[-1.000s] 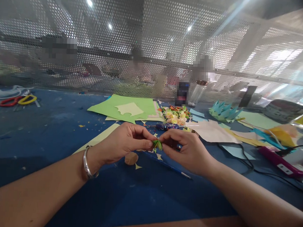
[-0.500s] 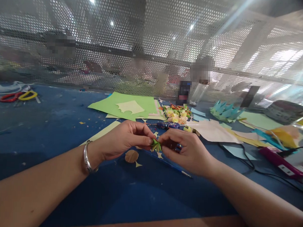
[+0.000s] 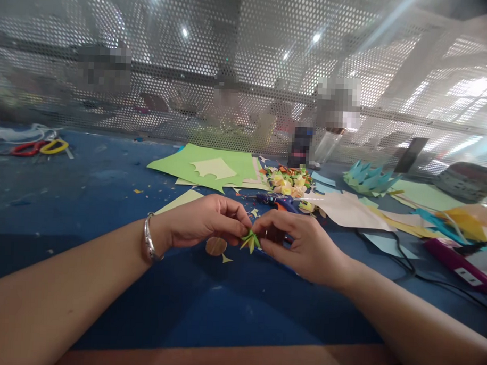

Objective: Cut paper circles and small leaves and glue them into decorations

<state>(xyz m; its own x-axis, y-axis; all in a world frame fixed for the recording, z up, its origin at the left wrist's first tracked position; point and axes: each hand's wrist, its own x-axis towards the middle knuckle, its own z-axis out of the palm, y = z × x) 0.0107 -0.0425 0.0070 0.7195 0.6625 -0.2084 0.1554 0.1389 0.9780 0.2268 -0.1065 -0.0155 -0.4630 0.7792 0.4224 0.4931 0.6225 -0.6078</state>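
A small green and yellow paper flower (image 3: 250, 243) with pointed petals is pinched between my two hands, above the blue table. My left hand (image 3: 212, 222), with a silver bracelet at the wrist, grips its left side between thumb and forefinger. On the other side, the fingertips of my right hand (image 3: 301, 240) close on the flower's edge. A round brown disc (image 3: 216, 246) lies just below my left hand, and a pale paper scrap (image 3: 226, 259) is beside it. Behind the hands rests a blue tool with an orange part (image 3: 274, 199), possibly a glue gun.
Green paper sheets (image 3: 204, 162) lie at the back, near a heap of small paper flowers (image 3: 287, 181). Scissors (image 3: 53, 146) sit far left. At right are a blue spiky paper piece (image 3: 365, 179), paper sheets and a purple power strip (image 3: 456, 262) with black cables. A perforated screen (image 3: 240, 54) stands behind.
The flower has turned, so its pointed petals now show more openly toward me. Both hands keep their pinch on it. The whole view has shifted slightly.
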